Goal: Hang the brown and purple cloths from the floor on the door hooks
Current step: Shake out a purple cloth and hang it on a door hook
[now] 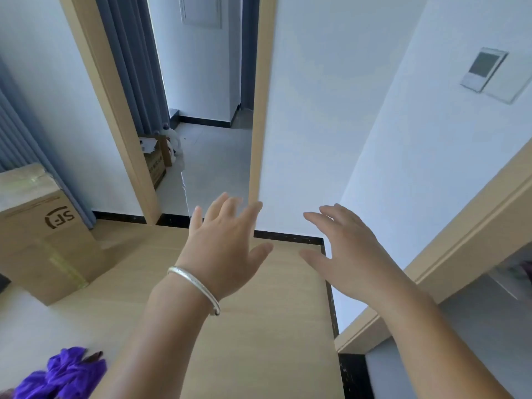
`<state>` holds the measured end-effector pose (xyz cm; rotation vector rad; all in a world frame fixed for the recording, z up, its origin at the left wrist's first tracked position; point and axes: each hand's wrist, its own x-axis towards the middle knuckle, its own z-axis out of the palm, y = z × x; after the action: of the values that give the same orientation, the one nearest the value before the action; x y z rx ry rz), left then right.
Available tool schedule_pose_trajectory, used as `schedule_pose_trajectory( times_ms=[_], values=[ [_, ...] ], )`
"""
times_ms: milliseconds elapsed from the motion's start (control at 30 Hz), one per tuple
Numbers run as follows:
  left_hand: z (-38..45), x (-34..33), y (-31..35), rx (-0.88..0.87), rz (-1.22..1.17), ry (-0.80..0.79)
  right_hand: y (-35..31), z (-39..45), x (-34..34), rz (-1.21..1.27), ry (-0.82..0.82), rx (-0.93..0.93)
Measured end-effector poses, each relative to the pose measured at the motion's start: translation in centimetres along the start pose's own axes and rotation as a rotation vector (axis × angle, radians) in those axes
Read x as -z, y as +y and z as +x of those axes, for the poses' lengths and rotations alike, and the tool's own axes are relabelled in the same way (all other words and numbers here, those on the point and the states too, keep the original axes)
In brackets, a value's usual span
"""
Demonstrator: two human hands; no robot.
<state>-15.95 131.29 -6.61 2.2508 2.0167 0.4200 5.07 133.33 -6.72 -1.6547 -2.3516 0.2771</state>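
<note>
Two bare hands reach forward over the wood-toned floor, both empty. On the left hand the fingers are straight and spread, the grip open and holding nothing; a silver bangle circles its wrist. On the right hand the fingers are likewise extended and loose, the grip open, touching nothing.

Low at the left edge, the purple cloth lies crumpled on the floor, a vivid violet heap of soft folds, well apart from both hands. A dark brownish tip pokes out beside its upper right edge; whether that is the brown cloth cannot be told.

Left of the hands stands a cardboard box with a printed logo, taped along its seams. Ahead, a doorway with a pale wooden frame opens onto a tiled room, where a second carton sits by grey curtains. A wall panel hangs on the white wall at right.
</note>
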Motion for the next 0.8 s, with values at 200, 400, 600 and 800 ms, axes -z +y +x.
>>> schedule_pose_trajectory(
  times_ms=[200, 400, 600, 800],
  values=[
    [3.1, -0.3, -6.4, 0.139, -0.005, 0.021, -3.0, 8.6, -2.3, 0.019, -0.027, 0.099],
    [5.7, -1.0, -13.4, 0.335, -0.006, 0.068, -7.1, 18.3, -6.0, 0.063, -0.114, 0.265],
    [9.7, -0.6, -20.7, 0.556, 0.068, 0.107, -12.7, 29.4, -9.9, 0.117, -0.217, 0.483],
    [11.6, 2.0, -26.8, 0.804, 0.138, 0.165, -19.6, 38.4, -12.7, 0.178, -0.335, 0.737]
  ],
)
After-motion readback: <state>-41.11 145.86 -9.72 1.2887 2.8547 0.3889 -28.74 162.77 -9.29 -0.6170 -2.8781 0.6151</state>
